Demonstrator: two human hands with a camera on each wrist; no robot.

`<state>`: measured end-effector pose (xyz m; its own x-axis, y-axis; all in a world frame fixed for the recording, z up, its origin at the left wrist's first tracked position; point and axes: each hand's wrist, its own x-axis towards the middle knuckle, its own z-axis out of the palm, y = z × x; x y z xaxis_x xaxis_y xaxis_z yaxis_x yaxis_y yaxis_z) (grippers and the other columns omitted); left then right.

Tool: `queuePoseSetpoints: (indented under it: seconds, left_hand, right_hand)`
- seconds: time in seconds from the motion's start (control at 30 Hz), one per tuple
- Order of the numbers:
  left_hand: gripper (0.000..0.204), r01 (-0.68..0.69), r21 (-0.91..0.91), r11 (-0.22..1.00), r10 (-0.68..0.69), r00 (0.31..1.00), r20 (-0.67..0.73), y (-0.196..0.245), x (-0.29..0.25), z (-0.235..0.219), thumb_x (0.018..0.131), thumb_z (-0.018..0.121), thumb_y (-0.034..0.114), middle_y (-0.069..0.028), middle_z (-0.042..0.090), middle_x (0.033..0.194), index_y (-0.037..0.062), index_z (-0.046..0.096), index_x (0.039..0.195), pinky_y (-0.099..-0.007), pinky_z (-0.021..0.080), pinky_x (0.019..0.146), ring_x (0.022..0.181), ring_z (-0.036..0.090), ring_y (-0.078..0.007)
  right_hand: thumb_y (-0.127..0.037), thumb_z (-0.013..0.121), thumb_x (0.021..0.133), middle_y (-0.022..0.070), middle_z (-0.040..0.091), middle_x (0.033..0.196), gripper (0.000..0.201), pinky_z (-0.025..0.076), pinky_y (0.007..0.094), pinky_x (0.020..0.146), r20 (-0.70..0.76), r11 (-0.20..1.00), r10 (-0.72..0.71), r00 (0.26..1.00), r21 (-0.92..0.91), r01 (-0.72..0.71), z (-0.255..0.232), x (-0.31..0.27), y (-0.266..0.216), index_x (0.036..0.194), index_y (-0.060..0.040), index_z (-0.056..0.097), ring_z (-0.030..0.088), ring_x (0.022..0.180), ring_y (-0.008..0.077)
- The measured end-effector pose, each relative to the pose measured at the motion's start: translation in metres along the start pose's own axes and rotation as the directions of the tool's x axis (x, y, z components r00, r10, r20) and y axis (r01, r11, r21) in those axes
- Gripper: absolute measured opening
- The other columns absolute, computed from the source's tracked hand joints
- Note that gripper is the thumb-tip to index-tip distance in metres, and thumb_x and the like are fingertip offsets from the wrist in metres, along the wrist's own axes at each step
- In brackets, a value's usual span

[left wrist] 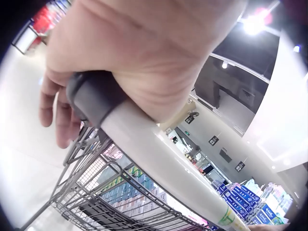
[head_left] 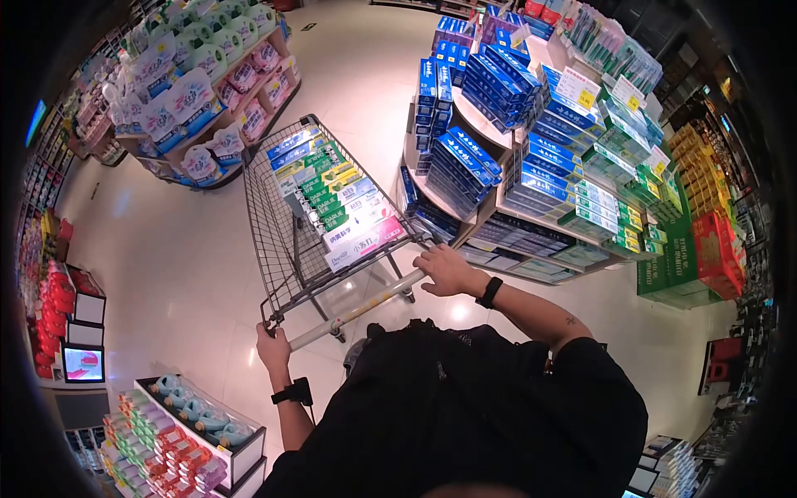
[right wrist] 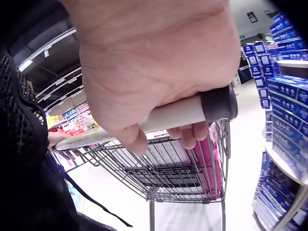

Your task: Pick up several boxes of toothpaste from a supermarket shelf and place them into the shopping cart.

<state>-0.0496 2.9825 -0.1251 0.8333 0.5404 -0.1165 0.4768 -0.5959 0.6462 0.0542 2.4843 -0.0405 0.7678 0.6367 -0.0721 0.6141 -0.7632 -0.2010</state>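
Observation:
A wire shopping cart [head_left: 274, 224] stands in front of the person, with rows of toothpaste boxes [head_left: 332, 195] in its upper part. The left hand [head_left: 274, 349] grips the left end of the pale handlebar [head_left: 357, 311]; in the left wrist view that hand [left wrist: 130, 53] lies over the dark end cap [left wrist: 94, 96]. Near the handlebar's right end the right hand [head_left: 448, 271] holds on, and in the right wrist view its fingers [right wrist: 187, 135] curl under the bar [right wrist: 178, 114].
Shelves of blue boxes [head_left: 477, 162] stand close to the cart's right side. A display of bagged goods [head_left: 187, 100] is at the upper left, a low bin [head_left: 245, 452] at the lower left. Pale floor [head_left: 183, 282] lies left of the cart.

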Motion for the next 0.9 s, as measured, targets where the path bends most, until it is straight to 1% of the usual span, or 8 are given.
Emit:
queuePoseSetpoints:
  seconds: [0.27, 0.5, 0.57, 0.63, 0.73, 0.8, 0.83, 0.9]
  left_hand:
    - [0.037, 0.022, 0.279, 0.960, -0.061, 0.989, 0.134, 0.039, 0.089, -0.002, 0.101, 0.061, 0.014, -0.0306, 0.077, 0.108, 0.0030, 0.053, 0.136, -0.0585, 0.057, 0.088, 0.103, 0.074, -0.0513]
    - [0.037, -0.040, 0.098, 0.994, 0.018, 0.977, 0.211, 0.045, 0.141, 0.007, 0.105, 0.060, 0.007, -0.0270, 0.075, 0.103, 0.0044, 0.049, 0.140, -0.0553, 0.056, 0.085, 0.097, 0.074, -0.0478]
    - [0.036, -0.035, 0.082, 0.996, 0.017, 0.978, 0.208, 0.047, 0.147, 0.006, 0.105, 0.059, 0.006, -0.0239, 0.074, 0.099, 0.0055, 0.049, 0.140, -0.0539, 0.055, 0.083, 0.093, 0.074, -0.0440]
    - [0.036, -0.011, 0.078, 0.997, -0.006, 0.977, 0.213, 0.046, 0.160, 0.008, 0.104, 0.059, 0.005, -0.0223, 0.075, 0.098, 0.0062, 0.050, 0.140, -0.0520, 0.056, 0.079, 0.088, 0.075, -0.0409]
    - [0.037, 0.052, 0.068, 0.996, -0.065, 0.975, 0.214, 0.078, 0.175, 0.007, 0.103, 0.059, 0.002, -0.0189, 0.075, 0.096, 0.0077, 0.053, 0.139, -0.0478, 0.057, 0.072, 0.079, 0.075, -0.0340]
    - [0.037, 0.079, 0.063, 0.995, -0.091, 0.972, 0.214, 0.094, 0.185, 0.008, 0.102, 0.059, 0.001, -0.0170, 0.076, 0.095, 0.0084, 0.054, 0.138, -0.0456, 0.057, 0.069, 0.073, 0.074, -0.0303]
    - [0.036, 0.077, 0.068, 0.995, -0.090, 0.974, 0.206, 0.090, 0.188, 0.007, 0.102, 0.060, 0.000, -0.0159, 0.076, 0.094, 0.0084, 0.055, 0.137, -0.0439, 0.057, 0.067, 0.070, 0.073, -0.0279]
    - [0.034, 0.080, 0.057, 0.995, -0.090, 0.977, 0.194, 0.084, 0.190, 0.006, 0.101, 0.059, -0.001, -0.0133, 0.076, 0.091, 0.0076, 0.057, 0.133, -0.0415, 0.057, 0.064, 0.068, 0.072, -0.0239]
  right_hand:
    - [-0.036, 0.081, 0.085, 0.0105, 0.068, 0.103, 0.043, 0.045, 0.0459, 0.095, 0.033, 0.999, 0.048, 0.998, -0.004, -0.048, -0.010, 0.059, 0.014, 0.115, -0.0093, 0.065, 0.065, 0.104, 0.0323]
    - [-0.033, 0.079, 0.086, 0.0132, 0.070, 0.103, 0.039, 0.046, 0.0473, 0.096, 0.145, 0.990, 0.123, 0.982, 0.056, -0.133, -0.033, 0.095, 0.034, 0.112, -0.0065, 0.066, 0.068, 0.107, 0.0357]
    - [-0.027, 0.078, 0.088, 0.0136, 0.069, 0.105, 0.037, 0.048, 0.0490, 0.098, 0.029, 0.909, 0.082, 0.996, 0.408, -0.087, -0.038, 0.100, 0.047, 0.117, -0.0066, 0.069, 0.067, 0.111, 0.0380]
    - [-0.018, 0.078, 0.088, 0.0158, 0.068, 0.115, 0.034, 0.049, 0.0491, 0.102, -0.300, 0.920, 0.180, 0.937, 0.388, -0.052, -0.055, 0.105, 0.073, 0.119, -0.0063, 0.070, 0.064, 0.117, 0.0395]
    - [-0.016, 0.079, 0.085, 0.0180, 0.067, 0.118, 0.040, 0.050, 0.0518, 0.103, -0.513, 0.868, 0.496, 0.701, 0.288, -0.404, -0.076, 0.111, 0.158, 0.122, -0.0050, 0.066, 0.064, 0.118, 0.0403]
    - [-0.029, 0.089, 0.084, 0.0259, 0.056, 0.149, 0.075, 0.048, 0.0540, 0.113, -0.489, 0.749, 0.625, 0.608, 0.157, -0.644, -0.073, 0.103, 0.228, 0.148, -0.0057, 0.057, 0.057, 0.136, 0.0447]
    - [-0.039, 0.092, 0.082, 0.0299, 0.045, 0.164, 0.096, 0.042, 0.0575, 0.122, -0.350, 0.633, 0.744, 0.569, 0.097, -0.768, -0.082, 0.100, 0.241, 0.160, -0.0061, 0.047, 0.046, 0.150, 0.0469]
    - [-0.049, 0.095, 0.078, 0.0307, 0.036, 0.172, 0.115, 0.034, 0.0613, 0.128, -0.230, 0.578, 0.800, 0.555, 0.048, -0.814, -0.074, 0.096, 0.277, 0.169, -0.0114, 0.036, 0.038, 0.157, 0.0467]
